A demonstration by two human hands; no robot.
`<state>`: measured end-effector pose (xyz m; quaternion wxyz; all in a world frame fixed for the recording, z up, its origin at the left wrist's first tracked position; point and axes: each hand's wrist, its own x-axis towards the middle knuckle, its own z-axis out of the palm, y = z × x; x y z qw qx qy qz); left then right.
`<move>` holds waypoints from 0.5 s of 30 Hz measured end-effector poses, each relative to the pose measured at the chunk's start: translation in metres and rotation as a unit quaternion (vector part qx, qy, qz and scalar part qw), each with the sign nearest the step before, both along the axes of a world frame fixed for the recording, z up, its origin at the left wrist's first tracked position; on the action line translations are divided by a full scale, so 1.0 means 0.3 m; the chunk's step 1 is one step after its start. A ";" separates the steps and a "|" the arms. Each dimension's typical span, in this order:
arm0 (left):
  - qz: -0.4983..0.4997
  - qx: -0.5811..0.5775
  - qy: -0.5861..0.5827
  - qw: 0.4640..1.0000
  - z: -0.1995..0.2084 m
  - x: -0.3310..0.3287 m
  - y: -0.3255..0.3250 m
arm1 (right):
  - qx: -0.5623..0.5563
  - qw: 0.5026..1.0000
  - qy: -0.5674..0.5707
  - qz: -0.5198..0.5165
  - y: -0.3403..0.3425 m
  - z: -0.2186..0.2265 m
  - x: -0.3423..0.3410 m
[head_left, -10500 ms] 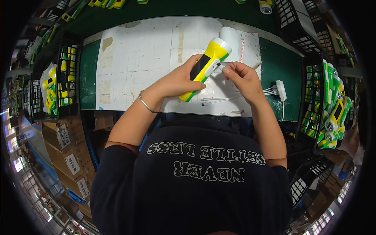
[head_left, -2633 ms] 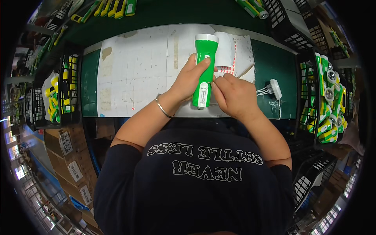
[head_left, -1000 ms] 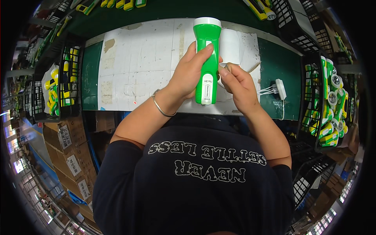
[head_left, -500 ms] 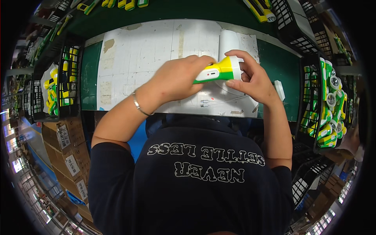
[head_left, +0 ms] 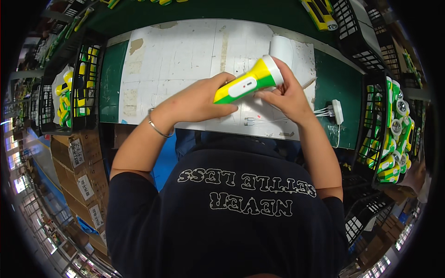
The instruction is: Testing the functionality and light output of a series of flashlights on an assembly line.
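Note:
A yellow and green flashlight (head_left: 250,82) with a white head rim is held above the worktable, tilted with its head up to the right. A white side panel with a small socket and a red dot faces up. My left hand (head_left: 206,97) is closed round its tail end. Fingers of my right hand (head_left: 289,95) grip the white rim at the head, some of them hidden behind it. Under the hands, white charging cables (head_left: 264,120) lie on the table, leading toward a white multi-port charger (head_left: 337,111) to the right.
White paper (head_left: 171,60) covers the middle of the green table, with a white roll (head_left: 281,48) at its far right. Black crates of flashlights stand left (head_left: 85,88) and right (head_left: 389,134). More flashlights (head_left: 320,14) lie along the far edge. Cardboard boxes (head_left: 76,171) are stacked at lower left.
The flashlight has tilted, its head rising and its tail dropping toward me. My left hand has slid back to the tail end, showing more of the body. The whole view has shifted slightly.

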<state>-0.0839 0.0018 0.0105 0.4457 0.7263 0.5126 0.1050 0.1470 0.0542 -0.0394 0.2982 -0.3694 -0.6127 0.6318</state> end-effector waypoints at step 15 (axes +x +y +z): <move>0.181 0.016 -0.129 0.975 -0.210 0.123 0.015 | -0.038 0.997 -0.015 -0.069 0.020 -0.057 0.039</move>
